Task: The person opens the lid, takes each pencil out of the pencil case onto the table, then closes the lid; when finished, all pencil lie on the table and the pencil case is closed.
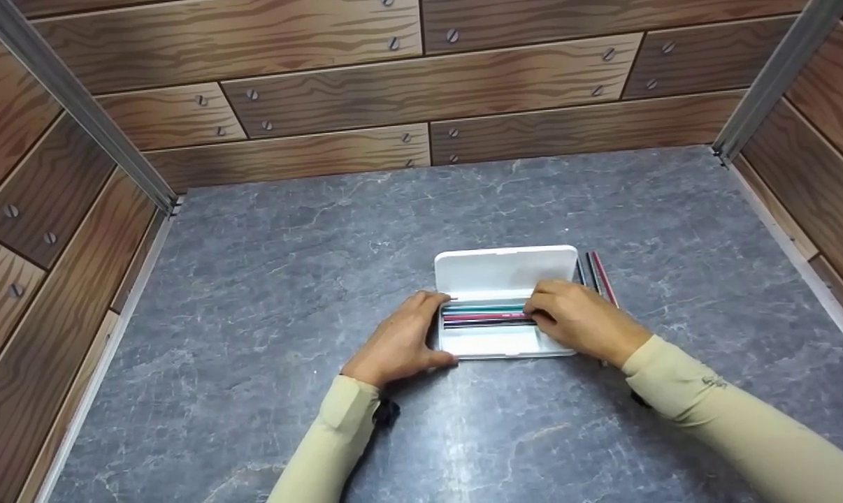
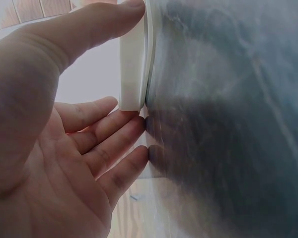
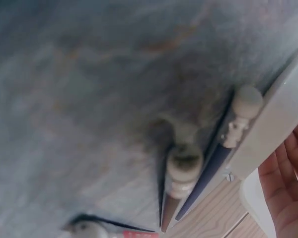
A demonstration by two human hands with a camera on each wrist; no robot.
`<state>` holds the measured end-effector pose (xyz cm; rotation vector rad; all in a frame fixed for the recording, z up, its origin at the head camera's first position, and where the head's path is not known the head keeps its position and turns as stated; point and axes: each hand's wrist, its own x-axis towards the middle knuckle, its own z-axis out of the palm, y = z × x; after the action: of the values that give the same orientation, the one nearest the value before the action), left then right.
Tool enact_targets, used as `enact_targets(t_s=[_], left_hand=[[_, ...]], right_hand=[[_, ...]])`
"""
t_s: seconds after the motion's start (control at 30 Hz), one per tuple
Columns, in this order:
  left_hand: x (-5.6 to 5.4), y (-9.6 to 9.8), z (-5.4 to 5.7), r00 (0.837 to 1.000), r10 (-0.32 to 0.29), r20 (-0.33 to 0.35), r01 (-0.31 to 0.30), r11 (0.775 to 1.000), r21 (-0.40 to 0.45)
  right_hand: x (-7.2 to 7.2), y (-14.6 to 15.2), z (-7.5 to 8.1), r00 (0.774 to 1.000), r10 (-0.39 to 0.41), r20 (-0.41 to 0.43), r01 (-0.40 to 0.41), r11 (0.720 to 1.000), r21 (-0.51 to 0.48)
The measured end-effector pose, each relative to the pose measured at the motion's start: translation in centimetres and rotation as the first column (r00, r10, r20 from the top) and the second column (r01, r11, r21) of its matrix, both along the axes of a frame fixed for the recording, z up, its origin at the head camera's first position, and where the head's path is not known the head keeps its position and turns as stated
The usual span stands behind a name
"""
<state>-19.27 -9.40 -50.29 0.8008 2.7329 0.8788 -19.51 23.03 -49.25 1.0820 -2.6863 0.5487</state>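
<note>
An open white pencil case lies with its lid raised at the back. Several coloured pencils, teal, pink and dark, lie lengthwise in its tray. My left hand holds the case's left end, thumb at the near corner, fingers at the far one; the left wrist view shows fingertips touching its white wall. My right hand reaches over the right wall and pinches a pencil at the right end of the row. Its fingertips partly cover that pencil, so its colour is unclear.
Right of the case, on the grey marbled table, lie a red pencil, a black pencil and a dark blue pencil, eraser ends toward me. Wood-patterned panels wall the back and both sides.
</note>
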Motion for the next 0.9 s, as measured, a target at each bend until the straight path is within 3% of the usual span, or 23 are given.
enact_targets(t_s=[0.43,0.67,0.9], left_hand=[[0.0,0.1,0.0,1.000,0.001,-0.013,-0.001,1.000,0.003],[0.0,0.1,-0.1,1.000,0.003,-0.018,-0.003,1.000,-0.004],[0.0,0.0,-0.1,1.000,0.004,0.000,-0.004,1.000,-0.001]], right_hand=[[0.1,0.3,-0.1,1.000,-0.004,0.002,0.004,0.998,-0.059],[0.1,0.2,0.2,0.998,-0.032,0.055,0.038,0.993,-0.110],[0.7,0.8,1.1,0.990,-0.043,0.136,0.074,0.969,-0.236]])
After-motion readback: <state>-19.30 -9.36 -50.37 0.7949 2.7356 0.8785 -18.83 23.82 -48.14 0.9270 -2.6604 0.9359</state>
